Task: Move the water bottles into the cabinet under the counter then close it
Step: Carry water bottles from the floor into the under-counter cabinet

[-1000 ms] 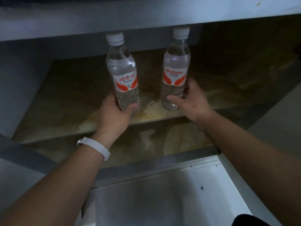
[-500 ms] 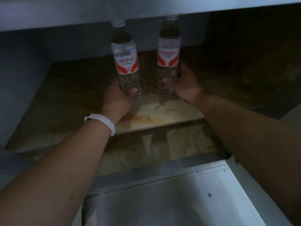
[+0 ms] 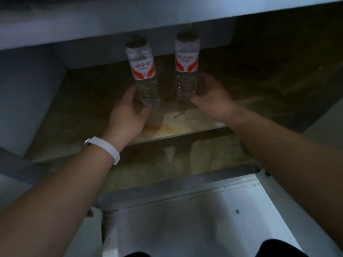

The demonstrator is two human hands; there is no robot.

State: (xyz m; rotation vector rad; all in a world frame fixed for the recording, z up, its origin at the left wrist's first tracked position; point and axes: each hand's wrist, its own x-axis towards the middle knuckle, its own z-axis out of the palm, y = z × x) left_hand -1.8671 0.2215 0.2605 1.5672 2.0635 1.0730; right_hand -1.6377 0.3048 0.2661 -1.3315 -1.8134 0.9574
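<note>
Two sets of fingers are curled round bottle bases: the left hand wraps the lower body of the left water bottle, and the right hand grips the right water bottle the same way. Both bottles stand upright, long axes vertical, caps up toward the underside of the counter, near each other but apart. They are inside the cabinet, over its stained upper shelf; whether their bases touch it I cannot tell. Placing looks nearly done. Letting go, pulling back and shutting the open cabinet door remain.
</note>
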